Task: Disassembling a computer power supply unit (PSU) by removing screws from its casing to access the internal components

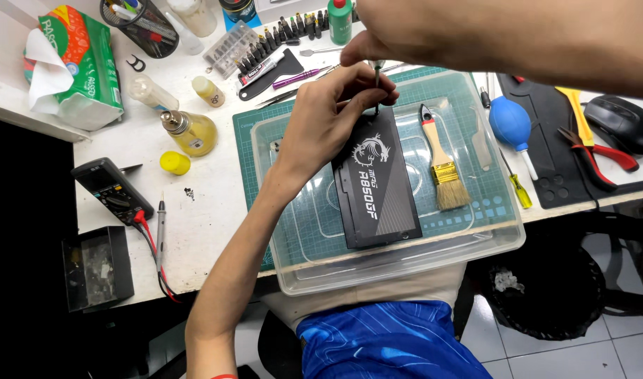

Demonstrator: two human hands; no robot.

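The left hand [328, 112] grips the far end of a black rectangular metal power supply box [374, 179] with a silver dragon emblem, fingers curled over its top edge, holding it tilted inside a clear shallow plastic tray [490, 238] set on a green cutting mat [248, 137]. The right hand [398, 31] pinches a thin metal-tipped screwdriver [377, 70] upright, its tip at the box's far edge just beside the left fingers, while a wooden-handled bristle brush [440, 165] lies in the tray beside the box

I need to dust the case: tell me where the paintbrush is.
The paintbrush lies inside the clear plastic tray, just right of the black power supply.
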